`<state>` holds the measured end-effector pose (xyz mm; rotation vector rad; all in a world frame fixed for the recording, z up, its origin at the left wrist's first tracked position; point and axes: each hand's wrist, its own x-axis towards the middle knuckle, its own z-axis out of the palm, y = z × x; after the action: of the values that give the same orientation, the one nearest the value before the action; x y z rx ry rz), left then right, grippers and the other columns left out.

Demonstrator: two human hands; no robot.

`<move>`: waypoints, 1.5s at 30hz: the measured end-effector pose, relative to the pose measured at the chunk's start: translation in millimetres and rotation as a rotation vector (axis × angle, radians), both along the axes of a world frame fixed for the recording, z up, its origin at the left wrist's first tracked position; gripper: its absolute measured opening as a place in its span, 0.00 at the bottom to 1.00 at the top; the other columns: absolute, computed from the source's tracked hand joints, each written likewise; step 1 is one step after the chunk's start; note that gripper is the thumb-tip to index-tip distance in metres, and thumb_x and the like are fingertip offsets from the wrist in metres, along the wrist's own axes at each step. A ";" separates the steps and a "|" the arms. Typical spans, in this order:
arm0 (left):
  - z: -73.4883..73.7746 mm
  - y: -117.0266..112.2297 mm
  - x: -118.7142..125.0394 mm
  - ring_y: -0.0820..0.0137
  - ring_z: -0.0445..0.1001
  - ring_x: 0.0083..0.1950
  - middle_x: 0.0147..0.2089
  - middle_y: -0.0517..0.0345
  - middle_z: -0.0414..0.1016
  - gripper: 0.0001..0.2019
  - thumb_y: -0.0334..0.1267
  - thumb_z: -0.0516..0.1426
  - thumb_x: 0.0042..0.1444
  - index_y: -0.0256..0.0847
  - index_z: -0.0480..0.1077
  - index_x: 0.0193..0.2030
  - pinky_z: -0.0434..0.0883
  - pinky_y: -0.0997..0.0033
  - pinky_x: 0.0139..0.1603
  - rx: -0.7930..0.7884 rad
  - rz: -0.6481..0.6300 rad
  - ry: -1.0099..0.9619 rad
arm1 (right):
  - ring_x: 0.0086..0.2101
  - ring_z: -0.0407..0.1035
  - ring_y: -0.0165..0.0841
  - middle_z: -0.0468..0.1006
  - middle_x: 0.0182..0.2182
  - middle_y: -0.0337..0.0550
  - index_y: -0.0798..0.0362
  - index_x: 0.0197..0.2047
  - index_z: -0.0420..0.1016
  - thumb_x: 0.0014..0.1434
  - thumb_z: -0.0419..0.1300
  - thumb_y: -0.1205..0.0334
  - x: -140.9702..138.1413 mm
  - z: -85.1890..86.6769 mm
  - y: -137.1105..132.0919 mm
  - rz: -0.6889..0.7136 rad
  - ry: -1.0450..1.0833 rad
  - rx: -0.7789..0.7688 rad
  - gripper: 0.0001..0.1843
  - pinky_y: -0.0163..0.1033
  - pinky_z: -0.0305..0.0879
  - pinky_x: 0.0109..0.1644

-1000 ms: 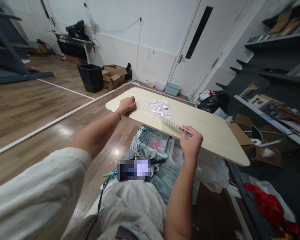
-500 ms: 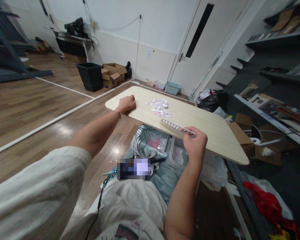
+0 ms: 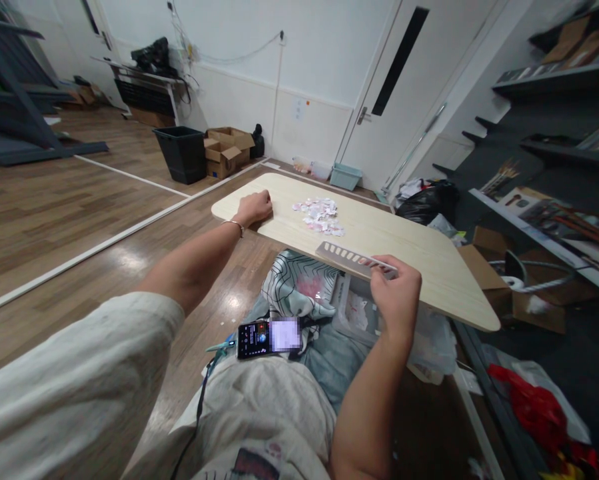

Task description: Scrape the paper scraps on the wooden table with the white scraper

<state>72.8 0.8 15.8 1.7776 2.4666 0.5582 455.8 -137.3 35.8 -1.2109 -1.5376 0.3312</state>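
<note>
My right hand (image 3: 398,287) pinches one end of a flat grey-brown strip (image 3: 348,253) with a row of pale rectangular patches along it. The strip is at the near edge of the light wooden table (image 3: 409,250), its far end pointing left. My left hand (image 3: 255,207) rests closed on the table's left part; whatever its curled fingers may hold is hidden. Between the hands, farther back, lies a pile of small white and pinkish paper pieces (image 3: 322,215). A phone (image 3: 253,340) with a lit screen lies on my lap.
Below the table edge are a patterned cloth (image 3: 284,283) with pink bits in clear plastic and a clear plastic bin (image 3: 352,310). Shelves (image 3: 544,193) and an open cardboard box (image 3: 489,267) stand at the right. A black waste bin (image 3: 182,157) stands beyond the table.
The strip has turned so more of its patched face shows, and my right hand has shifted slightly right. My left hand has stayed in place on the table.
</note>
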 end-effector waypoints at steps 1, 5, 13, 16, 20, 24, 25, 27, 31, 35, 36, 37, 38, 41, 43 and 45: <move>0.0 0.0 0.0 0.40 0.85 0.68 0.67 0.35 0.88 0.24 0.42 0.55 0.73 0.43 0.82 0.70 0.78 0.48 0.66 0.001 0.001 0.000 | 0.36 0.85 0.46 0.90 0.32 0.49 0.50 0.33 0.88 0.53 0.62 0.61 1.3 0.5 -1.2 0.004 0.003 0.009 0.11 0.46 0.79 0.46; -0.2 -0.3 0.0 0.40 0.85 0.68 0.68 0.33 0.88 0.25 0.42 0.55 0.74 0.43 0.82 0.71 0.77 0.48 0.65 0.001 -0.004 0.004 | 0.36 0.84 0.44 0.90 0.33 0.50 0.51 0.35 0.89 0.55 0.62 0.61 2.1 1.7 -2.2 -0.005 0.021 0.017 0.12 0.44 0.80 0.44; 0.8 -1.3 1.0 0.41 0.85 0.68 0.68 0.34 0.88 0.26 0.44 0.55 0.73 0.43 0.82 0.71 0.78 0.50 0.64 -0.006 -0.006 0.014 | 0.46 0.89 0.51 0.94 0.41 0.55 0.51 0.39 0.92 0.58 0.61 0.63 -25.4 -15.0 20.2 -0.047 0.051 0.047 0.16 0.51 0.84 0.60; 0.4 -0.5 0.7 0.41 0.86 0.68 0.67 0.34 0.88 0.25 0.43 0.55 0.73 0.43 0.83 0.70 0.78 0.49 0.65 -0.001 -0.009 0.006 | 0.47 0.90 0.52 0.94 0.41 0.56 0.51 0.39 0.93 0.57 0.60 0.63 -29.8 -20.7 24.3 -0.016 0.030 0.031 0.17 0.52 0.83 0.60; -0.7 1.0 -0.6 0.40 0.86 0.68 0.68 0.33 0.88 0.25 0.43 0.55 0.74 0.43 0.82 0.71 0.78 0.48 0.65 0.000 -0.011 -0.003 | 0.44 0.90 0.53 0.94 0.38 0.56 0.52 0.37 0.93 0.55 0.60 0.63 -24.0 -19.5 22.2 -0.025 0.004 0.030 0.17 0.52 0.83 0.56; -1.4 2.1 -1.7 0.41 0.86 0.68 0.68 0.34 0.88 0.25 0.43 0.55 0.74 0.43 0.82 0.71 0.78 0.49 0.65 -0.004 -0.010 0.000 | 0.41 0.88 0.51 0.93 0.36 0.54 0.51 0.36 0.92 0.54 0.61 0.62 -13.7 -12.2 14.8 -0.064 -0.007 0.053 0.16 0.50 0.83 0.52; -1.4 2.2 -1.8 0.41 0.86 0.68 0.68 0.34 0.88 0.25 0.43 0.55 0.74 0.43 0.82 0.71 0.78 0.49 0.65 -0.006 -0.011 0.001 | 0.40 0.88 0.51 0.93 0.36 0.54 0.51 0.36 0.92 0.54 0.61 0.62 -11.7 -10.6 13.0 -0.078 -0.009 0.066 0.15 0.50 0.83 0.52; -1.1 2.2 -1.9 0.40 0.86 0.68 0.68 0.34 0.88 0.25 0.43 0.54 0.74 0.43 0.82 0.71 0.78 0.49 0.65 -0.011 -0.012 0.003 | 0.40 0.88 0.51 0.93 0.35 0.54 0.51 0.35 0.91 0.55 0.61 0.62 -9.0 -8.3 10.4 -0.108 -0.013 0.100 0.15 0.50 0.82 0.52; -0.2 1.5 -1.5 0.40 0.86 0.68 0.69 0.32 0.87 0.25 0.43 0.53 0.75 0.43 0.81 0.72 0.77 0.49 0.65 -0.014 -0.015 0.009 | 0.39 0.87 0.51 0.92 0.34 0.54 0.50 0.35 0.91 0.55 0.60 0.63 -7.8 -7.8 10.1 -0.117 -0.027 0.107 0.15 0.49 0.82 0.50; 0.7 0.3 -1.0 0.41 0.85 0.68 0.69 0.34 0.87 0.25 0.43 0.54 0.75 0.44 0.81 0.71 0.77 0.49 0.66 -0.009 -0.013 -0.015 | 0.39 0.87 0.51 0.92 0.34 0.53 0.50 0.35 0.91 0.55 0.60 0.64 -6.3 -9.0 11.5 -0.146 -0.037 0.098 0.14 0.49 0.81 0.49; 0.9 0.1 -1.0 0.41 0.85 0.68 0.69 0.34 0.87 0.25 0.43 0.54 0.75 0.44 0.82 0.71 0.77 0.50 0.66 -0.008 -0.012 -0.018 | 0.39 0.87 0.51 0.92 0.34 0.53 0.50 0.35 0.91 0.55 0.60 0.64 -5.5 -9.1 11.3 -0.168 -0.041 0.106 0.15 0.49 0.81 0.49; 1.1 -0.1 -1.0 0.41 0.85 0.68 0.69 0.34 0.87 0.25 0.43 0.54 0.75 0.44 0.82 0.71 0.77 0.50 0.65 -0.007 -0.011 -0.016 | 0.39 0.88 0.51 0.92 0.34 0.54 0.50 0.35 0.91 0.56 0.60 0.64 -4.8 -9.0 10.9 -0.188 -0.044 0.115 0.15 0.49 0.81 0.50; 1.4 -0.4 -1.0 0.41 0.85 0.68 0.69 0.33 0.87 0.25 0.43 0.53 0.75 0.43 0.82 0.71 0.77 0.49 0.65 -0.007 -0.011 -0.011 | 0.40 0.88 0.52 0.92 0.35 0.54 0.50 0.35 0.91 0.56 0.60 0.64 -4.3 -8.8 10.6 -0.199 -0.045 0.121 0.15 0.50 0.81 0.51; 2.1 -1.0 -1.1 0.41 0.86 0.67 0.69 0.33 0.87 0.25 0.42 0.53 0.75 0.42 0.81 0.71 0.77 0.49 0.64 -0.009 -0.008 0.003 | 0.40 0.88 0.52 0.93 0.36 0.54 0.50 0.36 0.92 0.57 0.60 0.63 -6.2 -8.5 11.1 -0.166 -0.024 0.127 0.16 0.51 0.82 0.52; 2.6 -1.6 -1.0 0.41 0.86 0.67 0.69 0.33 0.87 0.25 0.42 0.53 0.75 0.43 0.81 0.71 0.78 0.49 0.64 -0.013 -0.004 0.007 | 0.42 0.89 0.52 0.93 0.37 0.55 0.51 0.38 0.92 0.58 0.60 0.62 -11.0 -9.4 13.7 -0.122 -0.001 0.118 0.16 0.51 0.83 0.54; 2.9 -2.2 -0.7 0.42 0.85 0.68 0.69 0.34 0.88 0.25 0.42 0.52 0.75 0.43 0.81 0.71 0.78 0.50 0.64 -0.014 0.001 0.011 | 0.44 0.89 0.53 0.94 0.39 0.56 0.51 0.39 0.93 0.58 0.61 0.61 -17.8 -11.7 17.4 -0.093 0.012 0.092 0.17 0.52 0.83 0.56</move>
<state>72.1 -1.4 18.7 1.7793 2.4723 0.5314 438.0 -119.9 24.1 -1.2013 -1.4657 0.2035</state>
